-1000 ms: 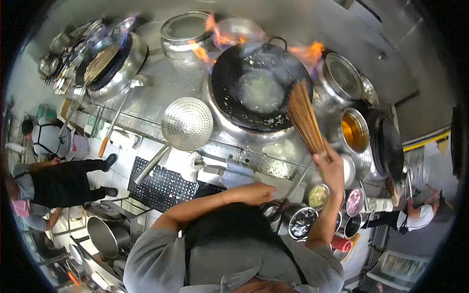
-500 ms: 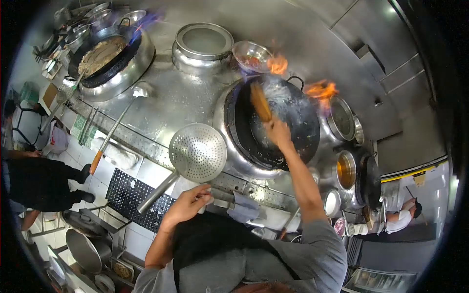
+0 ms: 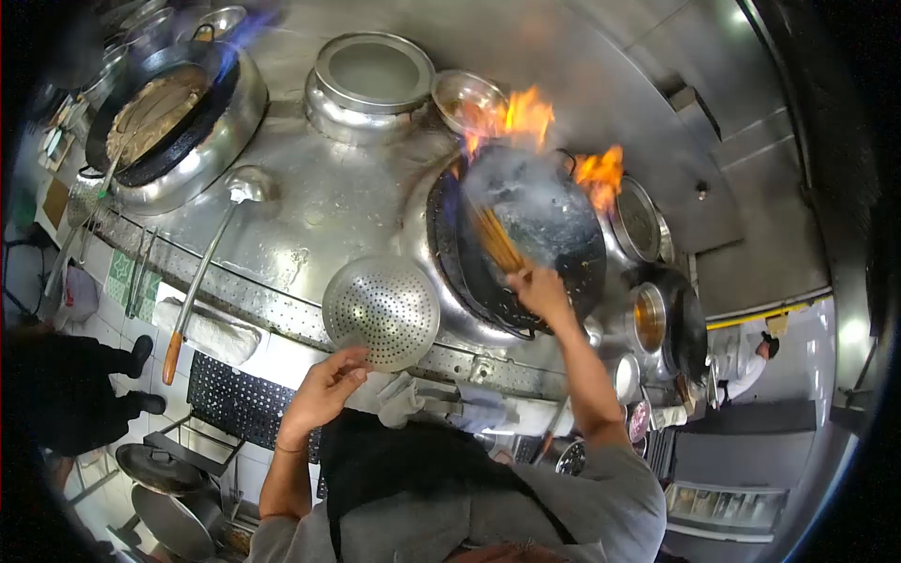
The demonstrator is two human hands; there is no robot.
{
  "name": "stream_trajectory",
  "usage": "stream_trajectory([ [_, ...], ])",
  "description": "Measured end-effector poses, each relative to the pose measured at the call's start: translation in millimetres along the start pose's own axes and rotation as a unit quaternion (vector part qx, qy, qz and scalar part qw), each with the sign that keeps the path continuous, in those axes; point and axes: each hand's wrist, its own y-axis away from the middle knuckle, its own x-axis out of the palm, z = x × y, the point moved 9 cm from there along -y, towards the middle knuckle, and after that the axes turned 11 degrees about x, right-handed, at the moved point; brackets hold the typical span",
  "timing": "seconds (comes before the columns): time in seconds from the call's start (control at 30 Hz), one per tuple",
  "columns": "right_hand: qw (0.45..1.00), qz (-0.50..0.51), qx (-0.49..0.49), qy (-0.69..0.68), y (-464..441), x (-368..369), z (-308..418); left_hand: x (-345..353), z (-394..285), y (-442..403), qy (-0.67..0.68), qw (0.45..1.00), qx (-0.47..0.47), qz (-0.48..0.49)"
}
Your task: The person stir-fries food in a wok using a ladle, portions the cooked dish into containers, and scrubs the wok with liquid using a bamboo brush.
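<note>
My right hand (image 3: 542,293) grips a bamboo wok brush (image 3: 497,241), its bristles down inside a large black wok (image 3: 577,272). Pale steam or splashing water blurs the wok's middle. At the near rim of a round perforated strainer (image 3: 383,310), my left hand (image 3: 324,389) is curled with thumb and fingers around the base of its handle. The handle itself is hidden under that hand. Orange flames (image 3: 527,117) rise behind the wok.
On the left, another wok (image 3: 183,131) holds brown food and a wire skimmer. A ladle (image 3: 211,253) with a wooden handle lies across the steel stove. Lidded pot (image 3: 375,70), metal bowls and a folded white cloth (image 3: 211,330) surround the work area. Other people stand left and right.
My left hand has moved up to the strainer and now covers its handle. The brush has shifted lower in the wok. Flames behind the wok have grown, and the view has turned slightly.
</note>
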Motion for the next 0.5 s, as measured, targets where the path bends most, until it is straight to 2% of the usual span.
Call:
stream_trajectory([
  [0.1,0.978,-0.014,0.198,0.066,-64,7,-56,5,11,-8,-0.003,1.000,0.014,0.007],
  [0.2,0.976,-0.029,0.176,0.123,-57,28,-38,11,1,-6,-0.079,0.996,0.007,0.030],
  [0.3,0.999,0.024,0.036,-0.005,9,5,20,3,3,12,-0.091,0.996,-0.014,0.003],
  [0.33,0.998,0.026,0.039,0.039,13,-11,21,-1,9,14,-0.076,0.997,-0.007,-0.021],
  [0.4,0.991,0.017,0.116,0.062,-23,-9,-13,-1,24,27,-0.051,0.997,-0.006,-0.051],
  [0.43,0.985,0.009,0.154,0.071,-41,-5,-31,6,21,26,-0.069,0.997,-0.004,-0.034],
  [0.5,0.982,-0.030,0.168,0.084,-56,18,-44,25,10,23,-0.107,0.994,0.005,-0.006],
])
